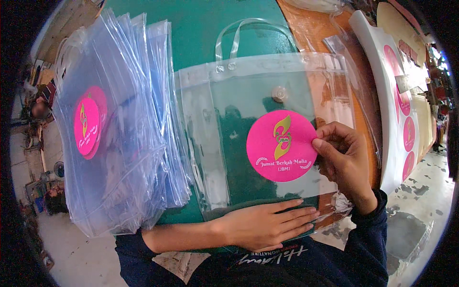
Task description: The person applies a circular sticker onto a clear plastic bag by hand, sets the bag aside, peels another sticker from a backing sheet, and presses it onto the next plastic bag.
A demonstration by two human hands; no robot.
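Note:
A clear plastic bag (pixel 210 143) with two looped clear handles lies flat in front of me. Over its middle is a round pink sticker (pixel 267 138) with a yellow-green emblem and white lettering. My right hand (pixel 342 155) pinches the sticker's right edge between thumb and fingers. I cannot tell how much of the sticker touches the plastic. Along the bag's near edge my left hand (pixel 272 224) lies flat, fingers stretched out to the right and holding nothing. A small round button-like disc (pixel 279 93) shows just above the sticker.
To the left is a thick stack of clear bags (pixel 124 119), its top one bearing a pink sticker (pixel 87 125). A white sheet (pixel 373 62) with several pink stickers (pixel 409 134) hangs along the right side. The table has a green top (pixel 191 24) and an orange-brown part (pixel 306 24).

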